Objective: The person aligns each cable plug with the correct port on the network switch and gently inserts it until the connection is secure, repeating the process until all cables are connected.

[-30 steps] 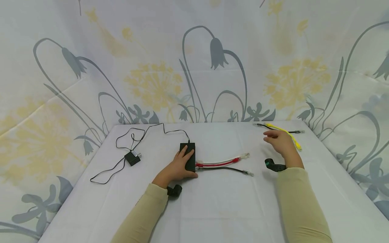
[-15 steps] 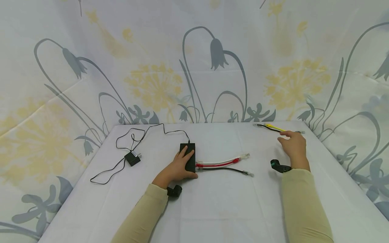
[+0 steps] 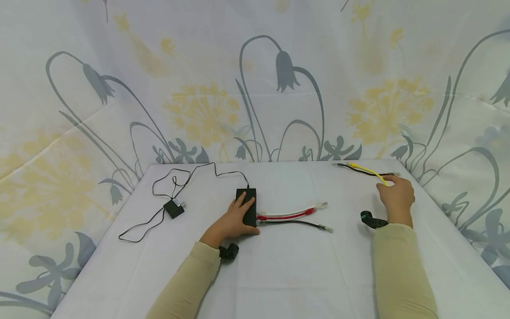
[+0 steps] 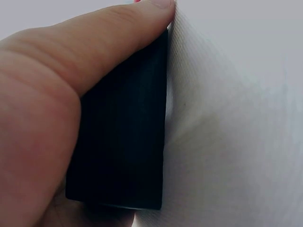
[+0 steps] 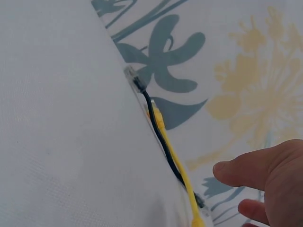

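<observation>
A black network switch (image 3: 251, 212) lies on the white table, held by my left hand (image 3: 229, 225). Its fingers spread over the top, with the thumb at the near end; in the left wrist view the thumb lies along the dark casing (image 4: 120, 137). White (image 3: 291, 212), red (image 3: 284, 216) and black (image 3: 296, 221) Ethernet cables run from the switch's right side. At the back right, my right hand (image 3: 398, 197) is over the near end of a yellow Ethernet cable (image 3: 368, 171). The right wrist view shows its thumb apart from the yellow cord (image 5: 182, 165). The other fingers are partly hidden.
Another short black Ethernet cable (image 3: 341, 165) crosses under or beside the yellow one near the table's back edge. To the left lies a power adapter (image 3: 173, 208) with a thin looped cord (image 3: 203, 165) that reaches the switch. A flowered cloth (image 3: 255, 110) hangs behind.
My right hand has moved right, from left of the yellow cable to its near end. The left hand and the switch have stayed in place.
</observation>
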